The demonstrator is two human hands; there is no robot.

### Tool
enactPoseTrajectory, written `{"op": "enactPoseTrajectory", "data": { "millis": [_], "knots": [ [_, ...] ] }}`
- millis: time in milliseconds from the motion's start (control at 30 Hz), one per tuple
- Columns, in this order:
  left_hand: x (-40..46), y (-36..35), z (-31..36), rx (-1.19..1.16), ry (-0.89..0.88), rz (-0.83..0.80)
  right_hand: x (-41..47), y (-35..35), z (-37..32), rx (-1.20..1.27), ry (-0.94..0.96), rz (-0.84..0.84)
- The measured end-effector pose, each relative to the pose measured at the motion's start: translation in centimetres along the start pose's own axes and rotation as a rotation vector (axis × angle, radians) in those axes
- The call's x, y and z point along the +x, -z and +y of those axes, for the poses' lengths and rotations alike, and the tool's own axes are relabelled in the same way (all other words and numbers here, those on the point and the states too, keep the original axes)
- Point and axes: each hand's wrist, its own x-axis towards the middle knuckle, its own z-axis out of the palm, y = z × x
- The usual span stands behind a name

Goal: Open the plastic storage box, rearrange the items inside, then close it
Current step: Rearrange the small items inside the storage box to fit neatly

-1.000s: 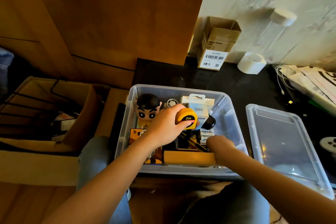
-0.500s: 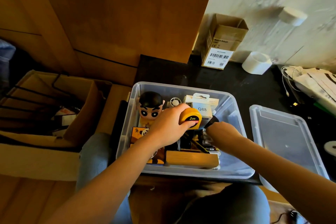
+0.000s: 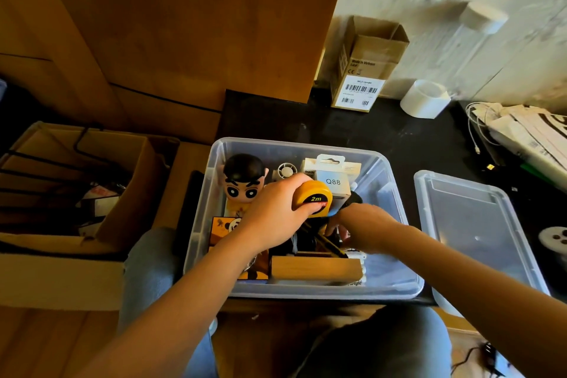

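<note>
The clear plastic storage box (image 3: 395,288) stands open on the black table in front of me. Its lid (image 3: 472,224) lies flat to the right. My left hand (image 3: 273,218) grips a yellow tape measure (image 3: 314,198) marked 2m above the box's middle. My right hand (image 3: 362,227) reaches down among the items in the box, fingers curled and hidden; what they hold I cannot make out. Inside are a cartoon figurine (image 3: 244,186), a white Q88 package (image 3: 333,178), a wooden block (image 3: 316,268) and an orange card (image 3: 224,228).
An open cardboard box (image 3: 70,193) with black wire parts sits at the left. A small brown carton (image 3: 365,67), a white tape roll (image 3: 425,98) and white cables with paper (image 3: 521,129) stand on the black table behind. My knees are below the box.
My right hand has moved from the box's front right corner toward the middle and down among the items. My left hand keeps the tape measure in nearly the same place.
</note>
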Motion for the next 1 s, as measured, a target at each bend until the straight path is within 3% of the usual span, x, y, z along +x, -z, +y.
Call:
{"op": "enactPoseTrajectory", "data": {
  "millis": [300, 533, 1000],
  "knots": [
    [0.0, 0.1, 0.1, 0.007, 0.024, -0.032, -0.5, 0.0, -0.4, -0.079, 0.067, -0.070],
    [0.0, 0.0, 0.1, 0.019, 0.024, -0.011, -0.1, -0.4, -1.8, -0.185, -0.033, -0.013],
    [-0.2, 0.2, 0.3, 0.020, 0.021, -0.012, -0.6, 0.4, -2.1, 0.059, -0.212, 0.016]
  ]
}}
